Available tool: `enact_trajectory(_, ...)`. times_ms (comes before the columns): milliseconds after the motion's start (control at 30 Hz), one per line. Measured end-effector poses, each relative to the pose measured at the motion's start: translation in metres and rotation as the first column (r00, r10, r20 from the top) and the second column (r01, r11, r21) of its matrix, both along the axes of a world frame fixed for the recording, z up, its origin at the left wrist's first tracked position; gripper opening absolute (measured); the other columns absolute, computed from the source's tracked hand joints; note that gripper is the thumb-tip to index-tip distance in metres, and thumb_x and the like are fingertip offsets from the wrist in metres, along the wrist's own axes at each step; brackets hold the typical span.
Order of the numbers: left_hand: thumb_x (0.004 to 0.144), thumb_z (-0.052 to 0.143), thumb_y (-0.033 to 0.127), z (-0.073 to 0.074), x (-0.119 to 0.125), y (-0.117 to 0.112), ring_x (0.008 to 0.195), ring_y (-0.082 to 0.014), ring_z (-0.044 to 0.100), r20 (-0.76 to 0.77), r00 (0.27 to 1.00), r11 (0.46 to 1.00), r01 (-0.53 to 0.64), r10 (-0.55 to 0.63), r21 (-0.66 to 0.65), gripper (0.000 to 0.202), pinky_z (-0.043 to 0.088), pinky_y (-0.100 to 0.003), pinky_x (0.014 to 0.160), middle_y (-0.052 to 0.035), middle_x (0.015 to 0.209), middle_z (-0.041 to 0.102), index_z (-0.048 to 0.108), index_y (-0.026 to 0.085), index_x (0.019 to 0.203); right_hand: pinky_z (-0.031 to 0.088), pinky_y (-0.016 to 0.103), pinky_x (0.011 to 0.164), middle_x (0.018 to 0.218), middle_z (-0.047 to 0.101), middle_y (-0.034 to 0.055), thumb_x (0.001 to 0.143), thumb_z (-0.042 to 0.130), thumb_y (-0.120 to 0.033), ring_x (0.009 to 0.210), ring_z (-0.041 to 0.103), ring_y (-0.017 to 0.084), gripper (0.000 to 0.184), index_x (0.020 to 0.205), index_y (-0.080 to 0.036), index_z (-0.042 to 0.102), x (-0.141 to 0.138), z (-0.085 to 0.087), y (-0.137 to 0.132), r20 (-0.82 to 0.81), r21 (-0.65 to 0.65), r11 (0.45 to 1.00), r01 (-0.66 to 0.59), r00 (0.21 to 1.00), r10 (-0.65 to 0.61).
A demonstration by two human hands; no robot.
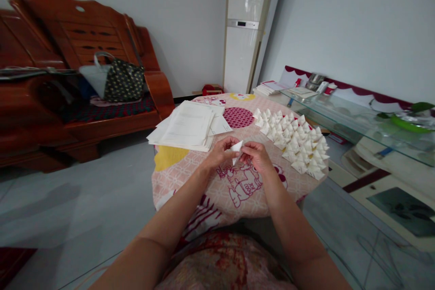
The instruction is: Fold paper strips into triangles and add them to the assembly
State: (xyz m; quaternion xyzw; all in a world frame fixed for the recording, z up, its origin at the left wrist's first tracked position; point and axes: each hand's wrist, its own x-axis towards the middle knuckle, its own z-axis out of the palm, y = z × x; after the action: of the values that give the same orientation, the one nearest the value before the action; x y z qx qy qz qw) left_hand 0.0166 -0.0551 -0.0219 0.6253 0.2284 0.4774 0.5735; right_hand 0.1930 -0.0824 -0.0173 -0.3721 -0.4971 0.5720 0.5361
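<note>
Left hand (220,152) and right hand (256,154), fingers pinched on a small folded paper piece (237,147) — uneven pressure may skew its crease or drop it.

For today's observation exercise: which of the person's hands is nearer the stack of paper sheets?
Left. The left hand sits just beside the stack of sheets; the right hand is beyond it, farther off.

A home living room: carved wooden sofa (68,81), standing air conditioner (246,27), glass-topped TV cabinet (356,122), cartoon-print tablecloth (238,186).
</note>
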Motion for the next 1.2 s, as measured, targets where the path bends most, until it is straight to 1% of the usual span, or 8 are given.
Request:
enact_trajectory(200,0.072,0.081,0.036,-0.001,0.002,-0.003,0.073,-0.0142,0.058,-0.059,0.991,0.988,-0.114,0.121,0.103,0.037,0.045,-0.026,0.068,-0.0004,0.083,0.065,0.064,0.016,0.097,0.04,0.023,0.038,0.049,0.063,-0.0013,0.07,0.076,-0.041,0.04,0.055,0.013,0.024,0.069,-0.018,0.07,-0.004,0.001,-0.001,0.046,0.033,0.999,0.037,0.998,-0.039)
enact_trajectory(267,0.073,0.08,0.036,-0.001,0.002,-0.004,0.076,-0.0147,0.057,-0.089,0.973,0.964,-0.195,0.214,0.182,0.035,0.045,-0.026,0.07,-0.0003,0.084,0.064,0.065,0.017,0.098,0.039,0.023,0.039,0.049,0.062,-0.0015,0.07,0.076,-0.041,0.04,0.055,0.013,0.023,0.068,-0.018,0.071,-0.005,0.001,-0.001,0.06,0.046,0.997,0.055,0.997,-0.058)
enact_trajectory(333,0.077,0.077,0.037,-0.001,0.001,-0.004,0.079,-0.0154,0.057,-0.112,0.946,0.925,-0.267,0.305,0.269,0.03,0.045,-0.027,0.073,-0.001,0.086,0.064,0.066,0.017,0.098,0.039,0.023,0.039,0.048,0.061,-0.0016,0.07,0.075,-0.041,0.04,0.055,0.013,0.024,0.066,-0.018,0.07,-0.005,0.001,0.0,0.066,0.055,0.996,0.075,0.995,-0.078)
enact_trajectory(433,0.082,0.071,0.039,-0.001,0.001,-0.005,0.08,-0.0158,0.058,-0.124,0.921,0.887,-0.309,0.368,0.343,0.025,0.046,-0.028,0.076,-0.0019,0.086,0.065,0.066,0.017,0.093,0.038,0.024,0.039,0.048,0.06,-0.002,0.07,0.076,-0.042,0.039,0.053,0.013,0.025,0.066,-0.018,0.069,-0.005,0.0,0.0,0.064,0.052,0.993,0.102,0.992,-0.105)
enact_trajectory(567,0.083,0.067,0.038,0.001,0.002,-0.007,0.077,-0.0163,0.059,-0.142,0.9,0.863,-0.336,0.413,0.378,0.021,0.048,-0.029,0.076,-0.002,0.081,0.066,0.065,0.017,0.083,0.037,0.025,0.04,0.047,0.056,-0.0035,0.071,0.076,-0.044,0.04,0.051,0.012,0.028,0.063,-0.02,0.065,-0.007,-0.001,0.0,0.082,0.055,0.992,0.109,0.99,-0.114)
enact_trajectory(700,0.083,0.065,0.036,0.003,0.004,-0.009,0.075,-0.0162,0.059,-0.15,0.89,0.852,-0.345,0.43,0.395,0.02,0.048,-0.029,0.074,-0.0019,0.077,0.066,0.063,0.018,0.078,0.035,0.025,0.04,0.048,0.053,-0.0048,0.071,0.076,-0.045,0.04,0.048,0.011,0.031,0.061,-0.02,0.062,-0.009,-0.002,-0.001,0.113,0.071,0.99,0.125,0.985,-0.132)
enact_trajectory(933,0.081,0.066,0.033,0.005,0.005,-0.012,0.072,-0.0157,0.057,-0.126,0.897,0.856,-0.351,0.423,0.379,0.017,0.046,-0.029,0.073,-0.0021,0.075,0.064,0.063,0.017,0.075,0.035,0.025,0.038,0.05,0.051,-0.005,0.071,0.073,-0.038,0.04,0.044,0.011,0.022,0.062,-0.021,0.064,-0.012,-0.006,0.001,0.111,0.071,0.981,0.181,0.976,-0.188)
enact_trajectory(1200,0.082,0.067,0.03,0.007,0.007,-0.015,0.074,-0.0162,0.057,-0.122,0.899,0.849,-0.342,0.42,0.404,0.015,0.046,-0.029,0.074,-0.0026,0.077,0.064,0.064,0.017,0.075,0.033,0.023,0.035,0.048,0.05,-0.0059,0.072,0.069,-0.036,0.038,0.042,0.01,0.019,0.063,-0.022,0.06,-0.015,-0.01,0.003,0.159,0.08,0.976,0.204,0.964,-0.215)
